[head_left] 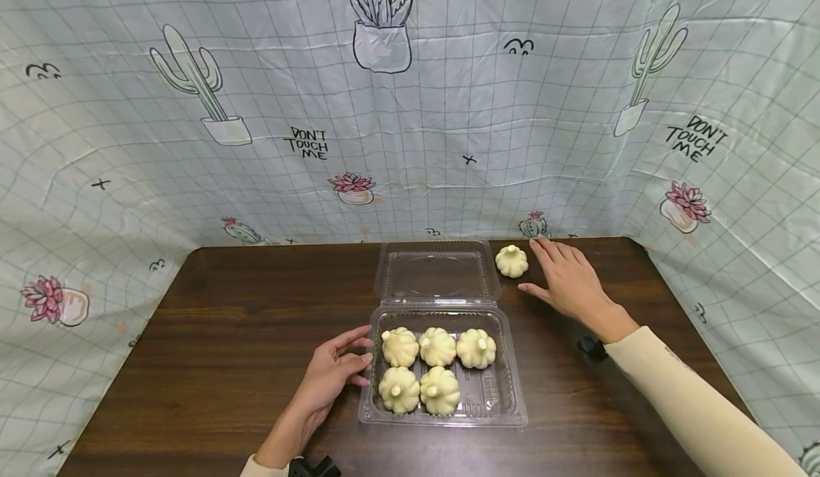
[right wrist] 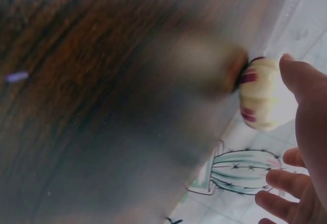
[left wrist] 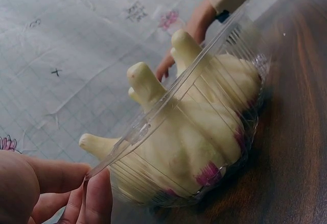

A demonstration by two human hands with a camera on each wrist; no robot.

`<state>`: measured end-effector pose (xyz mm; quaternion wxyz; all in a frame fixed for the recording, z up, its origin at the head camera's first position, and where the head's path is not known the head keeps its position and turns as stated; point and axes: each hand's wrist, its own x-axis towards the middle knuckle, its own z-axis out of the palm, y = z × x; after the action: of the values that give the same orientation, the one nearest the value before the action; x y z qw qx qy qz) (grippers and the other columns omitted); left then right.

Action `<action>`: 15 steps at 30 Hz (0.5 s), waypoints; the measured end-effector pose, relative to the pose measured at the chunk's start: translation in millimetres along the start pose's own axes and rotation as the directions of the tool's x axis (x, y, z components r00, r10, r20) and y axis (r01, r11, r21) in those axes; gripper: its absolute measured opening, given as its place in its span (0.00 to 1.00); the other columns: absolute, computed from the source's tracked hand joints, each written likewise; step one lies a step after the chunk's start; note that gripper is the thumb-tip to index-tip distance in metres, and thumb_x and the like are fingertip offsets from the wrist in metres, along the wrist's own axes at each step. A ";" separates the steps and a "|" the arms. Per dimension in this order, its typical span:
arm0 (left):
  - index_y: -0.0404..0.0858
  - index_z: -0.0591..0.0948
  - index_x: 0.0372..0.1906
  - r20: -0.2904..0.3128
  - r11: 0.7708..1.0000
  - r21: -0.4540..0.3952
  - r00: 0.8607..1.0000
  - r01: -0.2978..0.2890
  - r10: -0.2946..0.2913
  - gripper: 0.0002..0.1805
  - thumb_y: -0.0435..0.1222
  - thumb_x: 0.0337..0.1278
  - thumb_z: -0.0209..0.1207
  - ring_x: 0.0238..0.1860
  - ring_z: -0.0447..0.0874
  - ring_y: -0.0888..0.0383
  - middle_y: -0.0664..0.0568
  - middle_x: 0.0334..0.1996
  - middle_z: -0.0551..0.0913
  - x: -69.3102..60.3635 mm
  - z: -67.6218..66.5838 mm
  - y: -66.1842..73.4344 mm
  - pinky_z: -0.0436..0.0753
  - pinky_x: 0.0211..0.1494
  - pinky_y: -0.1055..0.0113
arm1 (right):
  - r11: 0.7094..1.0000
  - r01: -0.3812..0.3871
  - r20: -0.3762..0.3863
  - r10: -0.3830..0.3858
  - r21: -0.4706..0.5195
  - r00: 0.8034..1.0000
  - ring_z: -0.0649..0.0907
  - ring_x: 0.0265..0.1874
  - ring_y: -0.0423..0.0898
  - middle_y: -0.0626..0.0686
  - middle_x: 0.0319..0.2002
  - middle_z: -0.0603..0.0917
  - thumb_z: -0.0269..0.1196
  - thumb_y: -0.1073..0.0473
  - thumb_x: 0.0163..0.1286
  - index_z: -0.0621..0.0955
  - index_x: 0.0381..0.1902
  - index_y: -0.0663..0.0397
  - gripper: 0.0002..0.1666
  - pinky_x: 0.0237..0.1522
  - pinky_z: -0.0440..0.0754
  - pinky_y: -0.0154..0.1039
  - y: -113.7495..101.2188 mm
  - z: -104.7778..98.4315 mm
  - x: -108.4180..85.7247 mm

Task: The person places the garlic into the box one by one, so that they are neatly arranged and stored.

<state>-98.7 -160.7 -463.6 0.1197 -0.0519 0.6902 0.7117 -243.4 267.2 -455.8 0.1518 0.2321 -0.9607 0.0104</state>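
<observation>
Pinching the left rim of a clear container (head_left: 490, 395) between thumb and fingers, my left grip (head_left: 334, 367) is holding its edge. My right grip (head_left: 566, 278) is grasping nothing; its thumb and fingers are standing apart just to the right of a loose garlic bulb (head_left: 512, 261), a gap separating them in the head view. That bulb is sitting on the far part of the dark wooden counter (head_left: 256, 334), just right of the clear lid (head_left: 437, 276), which is lying folded back on the container's far side. Inside the container, five garlic bulbs (head_left: 438, 347) are resting in two rows: three are forming the far one, and two are occupying the left and middle of the near one. Purple marks are showing low on their pale sides. Beyond the counter, a cactus-printed cloth (head_left: 423, 107) is hanging.
</observation>
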 end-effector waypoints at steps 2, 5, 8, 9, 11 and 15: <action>0.26 0.71 0.74 0.001 1.000 0.000 1.000 0.002 -0.002 0.30 0.22 0.69 0.59 0.33 0.81 0.64 0.40 0.56 0.78 -0.3 0.2 0.1 0.86 0.34 0.71 | 1.000 -0.008 0.011 0.008 -0.002 1.000 0.75 0.67 0.70 0.71 0.73 0.71 0.72 0.39 0.69 0.68 0.76 0.70 0.53 0.70 0.71 0.65 1.9 3.1 2.1; 0.26 0.71 0.75 0.004 1.000 -0.001 1.000 0.004 -0.004 0.30 0.22 0.70 0.59 0.33 0.81 0.64 0.40 0.56 0.78 -0.7 0.4 0.5 0.86 0.34 0.71 | 1.000 -0.019 0.024 0.019 0.002 1.000 0.74 0.67 0.70 0.71 0.73 0.71 0.71 0.38 0.69 0.68 0.76 0.70 0.53 0.70 0.70 0.66 4.6 8.1 5.2; 0.25 0.71 0.75 0.004 1.000 0.000 1.000 0.003 -0.003 0.30 0.22 0.69 0.59 0.33 0.81 0.64 0.40 0.56 0.78 -0.8 0.6 0.9 0.86 0.34 0.71 | 1.000 -0.028 0.034 0.028 0.012 0.999 0.74 0.67 0.70 0.71 0.74 0.70 0.71 0.38 0.69 0.68 0.76 0.70 0.54 0.70 0.70 0.66 6.4 12.6 8.6; 0.25 0.71 0.75 0.003 1.000 0.001 1.000 0.002 -0.002 0.30 0.22 0.69 0.59 0.33 0.81 0.65 0.40 0.56 0.78 -0.9 0.6 1.1 0.86 0.34 0.71 | 0.999 -0.030 0.037 0.029 0.014 0.999 0.74 0.67 0.70 0.71 0.74 0.70 0.71 0.37 0.69 0.67 0.76 0.70 0.54 0.70 0.70 0.66 6.8 13.7 9.8; 0.25 0.71 0.74 0.003 1.000 0.001 1.000 0.001 -0.001 0.30 0.22 0.69 0.59 0.33 0.81 0.65 0.40 0.55 0.78 -0.9 0.6 1.3 0.86 0.34 0.71 | 0.999 -0.032 0.047 0.031 0.021 0.998 0.74 0.67 0.70 0.71 0.73 0.70 0.71 0.37 0.69 0.67 0.76 0.71 0.54 0.70 0.70 0.66 7.4 15.7 12.2; 0.25 0.71 0.74 0.001 1.000 0.002 1.000 0.002 -0.002 0.30 0.22 0.69 0.59 0.33 0.81 0.64 0.41 0.55 0.78 -1.1 0.6 1.7 0.86 0.34 0.71 | 0.999 -0.035 0.073 0.033 0.027 0.997 0.74 0.67 0.71 0.72 0.73 0.70 0.70 0.37 0.70 0.67 0.76 0.71 0.54 0.69 0.70 0.67 7.9 19.4 17.6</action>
<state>-98.0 -160.2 -461.7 0.1209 -0.0521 0.6907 0.7110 -267.4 264.7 -468.7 0.1133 0.2181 -0.9692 0.0182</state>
